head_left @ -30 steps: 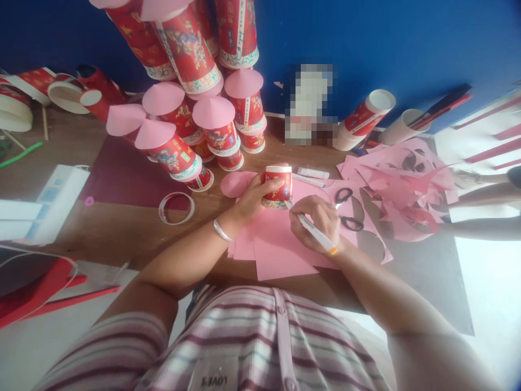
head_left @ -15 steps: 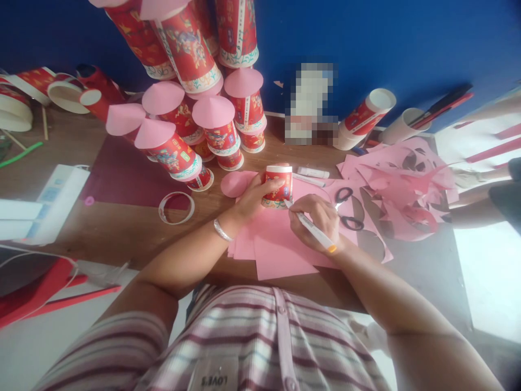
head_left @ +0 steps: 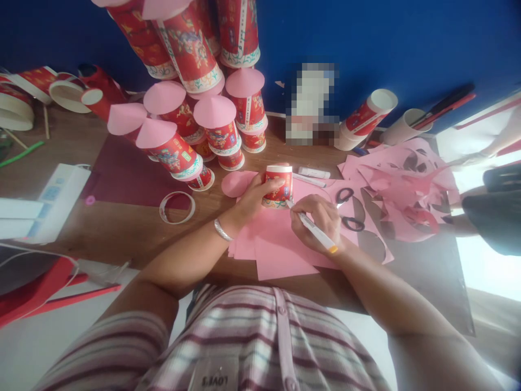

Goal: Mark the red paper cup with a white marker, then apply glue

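Note:
My left hand (head_left: 255,196) is closed round a red paper cup (head_left: 280,182), its thumb across the printed front. The cup's white band at the lower edge carries green and orange curls. In my right hand (head_left: 319,220) is a white marker (head_left: 321,234) with an orange end, its tip at the right side of that band. Pink paper sheets (head_left: 285,250) lie under both hands. A capped white marker (head_left: 314,172) rests just beyond the cup. Scissors (head_left: 345,209) with black handles lie right of my right hand, and a pink paper cone (head_left: 235,184) is by my left fingers.
Stacked red cups with pink cone tops (head_left: 215,117) stand at the back left. A white paper ring (head_left: 177,207) lies left of my wrist. Cut pink scraps (head_left: 407,190) pile up on the right, near a cup stack (head_left: 366,119). Another person's leg (head_left: 492,217) shows at the right edge.
The person at the right edge has shifted, with more dark clothing showing. My hands, the cup and the marker are almost where they were; the marker tip has moved very slightly right.

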`<state>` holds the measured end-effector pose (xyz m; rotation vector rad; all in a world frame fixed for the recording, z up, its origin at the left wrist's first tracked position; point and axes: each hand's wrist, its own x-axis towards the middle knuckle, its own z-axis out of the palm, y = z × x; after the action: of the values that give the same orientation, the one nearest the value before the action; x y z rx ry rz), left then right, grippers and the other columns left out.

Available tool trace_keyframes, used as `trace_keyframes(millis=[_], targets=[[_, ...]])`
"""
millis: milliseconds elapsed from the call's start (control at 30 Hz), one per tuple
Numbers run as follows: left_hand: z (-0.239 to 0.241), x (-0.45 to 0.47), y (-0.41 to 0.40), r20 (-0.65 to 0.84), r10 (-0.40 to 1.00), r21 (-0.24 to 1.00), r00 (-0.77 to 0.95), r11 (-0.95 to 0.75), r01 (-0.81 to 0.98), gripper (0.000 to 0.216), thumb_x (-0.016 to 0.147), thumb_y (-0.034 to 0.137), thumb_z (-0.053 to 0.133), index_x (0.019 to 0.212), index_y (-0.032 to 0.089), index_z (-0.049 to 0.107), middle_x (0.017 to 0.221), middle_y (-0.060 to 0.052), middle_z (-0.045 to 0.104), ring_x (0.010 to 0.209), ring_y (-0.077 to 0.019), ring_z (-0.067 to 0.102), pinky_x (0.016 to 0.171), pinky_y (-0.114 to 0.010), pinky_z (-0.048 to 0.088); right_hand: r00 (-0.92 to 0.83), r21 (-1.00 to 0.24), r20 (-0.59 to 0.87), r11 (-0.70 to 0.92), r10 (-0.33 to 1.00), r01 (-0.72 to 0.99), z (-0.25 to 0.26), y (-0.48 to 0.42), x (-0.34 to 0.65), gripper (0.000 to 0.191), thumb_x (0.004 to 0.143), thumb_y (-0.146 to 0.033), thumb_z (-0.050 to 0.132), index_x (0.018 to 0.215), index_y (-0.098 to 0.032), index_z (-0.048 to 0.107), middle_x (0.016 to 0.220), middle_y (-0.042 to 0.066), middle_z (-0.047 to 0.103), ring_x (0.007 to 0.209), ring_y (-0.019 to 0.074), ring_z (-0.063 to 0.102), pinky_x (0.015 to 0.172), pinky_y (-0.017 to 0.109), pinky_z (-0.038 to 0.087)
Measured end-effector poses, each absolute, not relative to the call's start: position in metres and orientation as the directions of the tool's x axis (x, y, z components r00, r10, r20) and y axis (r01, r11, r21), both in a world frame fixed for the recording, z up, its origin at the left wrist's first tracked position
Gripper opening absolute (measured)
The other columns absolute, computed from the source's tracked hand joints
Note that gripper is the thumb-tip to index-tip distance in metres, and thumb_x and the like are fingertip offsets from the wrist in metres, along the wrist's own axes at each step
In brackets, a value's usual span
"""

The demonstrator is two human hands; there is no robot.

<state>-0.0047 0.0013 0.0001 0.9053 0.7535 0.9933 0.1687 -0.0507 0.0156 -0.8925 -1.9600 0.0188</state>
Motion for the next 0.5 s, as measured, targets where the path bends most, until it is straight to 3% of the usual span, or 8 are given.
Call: trace_keyframes(millis=[500], targets=[[-0.0064,-0.0052,0.0006,-0.161,0.921,0.89,0.354,0.29,-0.351,0.03,0.087,0.042,0.075,0.105,0.019,0.069,0.092,0.0,0.07,0.09,-0.0171,0.067,0.083,-0.031,0.053,-0.295,-0.342,0.753,0.732,0.589,0.589,0.018,-0.0522,0.1671,0.022,0.088,-0.005,0.06,0.091,-0.025,0.052,0.068,-0.003,0.065,0.058,0.0144,0.061,0.059,0.027,0.052]])
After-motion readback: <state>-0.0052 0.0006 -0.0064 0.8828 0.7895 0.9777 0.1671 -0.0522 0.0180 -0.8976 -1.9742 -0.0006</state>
